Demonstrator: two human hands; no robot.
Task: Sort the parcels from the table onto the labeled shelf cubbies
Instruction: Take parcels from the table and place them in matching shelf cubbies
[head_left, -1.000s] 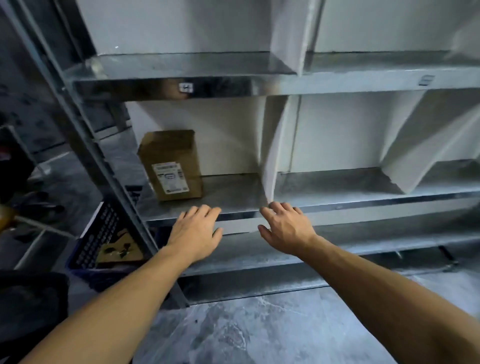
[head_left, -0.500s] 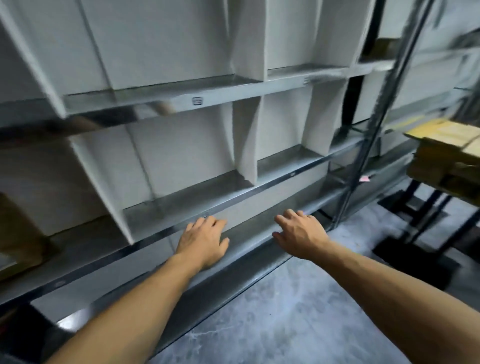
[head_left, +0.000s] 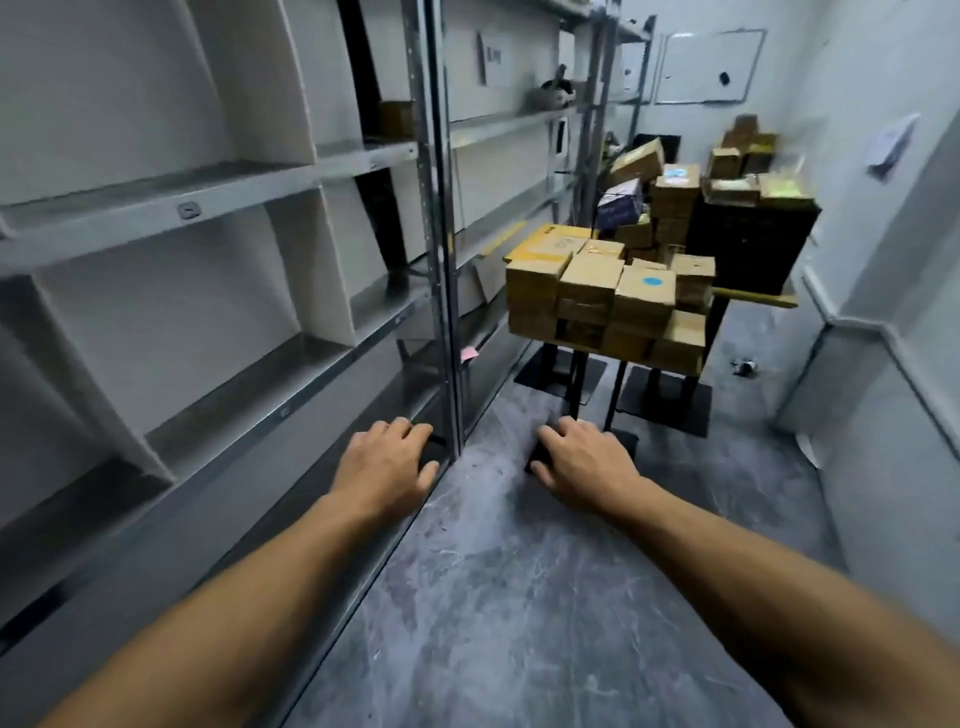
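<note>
Both my arms reach forward, palms down, and neither hand holds anything. My left hand (head_left: 387, 465) hovers beside the metal shelf's lower edge with relaxed fingers. My right hand (head_left: 584, 460) hangs over the grey floor, fingers loosely spread. Ahead stands a small table (head_left: 756, 298) piled with several brown cardboard parcels (head_left: 602, 299), one marked with a blue sticker (head_left: 652, 282). The metal shelf (head_left: 218, 192) with white dividers runs along the left; its near cubbies show no parcels. Small labels (head_left: 188, 210) sit on the shelf edges.
A second stack of boxes (head_left: 675, 192) and a black cabinet (head_left: 753, 239) stand behind the table. A shelf upright (head_left: 441, 260) rises just beyond my left hand. Black table base plates (head_left: 670, 397) lie on the floor. A white wall (head_left: 893, 260) closes in the right side.
The view has swung right, away from the cubby with the brown box, toward the parcel table. Both hands stay held out in front with nothing in them.
</note>
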